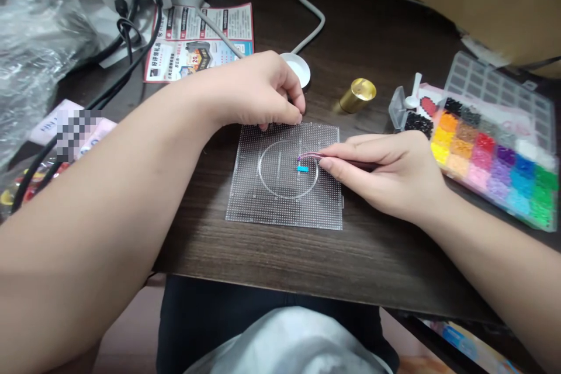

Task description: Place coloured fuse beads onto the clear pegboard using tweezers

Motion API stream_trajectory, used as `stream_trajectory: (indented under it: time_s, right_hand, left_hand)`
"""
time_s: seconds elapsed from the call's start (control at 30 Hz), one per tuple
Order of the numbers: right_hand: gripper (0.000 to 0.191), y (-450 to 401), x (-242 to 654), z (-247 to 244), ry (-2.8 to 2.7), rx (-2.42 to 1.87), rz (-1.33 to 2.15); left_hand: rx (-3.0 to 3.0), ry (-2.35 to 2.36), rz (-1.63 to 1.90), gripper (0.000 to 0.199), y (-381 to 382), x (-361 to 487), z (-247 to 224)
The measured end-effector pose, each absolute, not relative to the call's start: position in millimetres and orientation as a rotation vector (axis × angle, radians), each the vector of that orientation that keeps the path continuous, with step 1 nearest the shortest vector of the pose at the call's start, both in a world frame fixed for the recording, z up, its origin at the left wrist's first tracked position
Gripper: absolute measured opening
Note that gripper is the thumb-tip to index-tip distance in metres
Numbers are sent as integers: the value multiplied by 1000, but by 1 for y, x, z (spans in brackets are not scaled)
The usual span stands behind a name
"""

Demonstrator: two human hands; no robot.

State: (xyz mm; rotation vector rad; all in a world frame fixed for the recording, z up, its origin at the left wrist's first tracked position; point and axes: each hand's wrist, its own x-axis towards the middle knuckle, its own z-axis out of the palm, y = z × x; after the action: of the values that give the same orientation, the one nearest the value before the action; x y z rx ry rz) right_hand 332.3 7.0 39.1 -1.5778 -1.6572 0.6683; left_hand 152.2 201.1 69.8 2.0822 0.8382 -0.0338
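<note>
A clear square pegboard [284,210] lies on the dark table, marked with a round outline. Inside that circle, right of centre, sits a small block of blue beads [302,169]. My right hand [385,172] pinches a pair of tweezers [312,155] from the right. At the tweezers' tip is a tiny purple bead [298,158], just above the blue ones; whether it touches the board I cannot tell. My left hand [267,90] rests at the board's far edge, fingers curled with thumb and fingertips together. What those fingers hold, if anything, is hidden.
To the right stands a compartment box [486,178] of beads sorted by colour, with a white scoop [414,92]. A gold cup [358,95] and a white round disc [298,70] lie behind the board. Cables, a printed leaflet [175,64] and plastic wrap [39,41] occupy the left.
</note>
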Motion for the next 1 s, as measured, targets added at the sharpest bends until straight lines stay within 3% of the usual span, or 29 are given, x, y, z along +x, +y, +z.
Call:
stream_trajectory:
  time_s: [0.47,1.0]
  right_hand:
    - [17,8,331,39,-1698,-1566,674]
    - [17,7,331,37,-1713,-1572,645]
  left_hand:
    - [2077,818,-32,4,200,151,71]
    - [2046,837,-35,16,200,153,71]
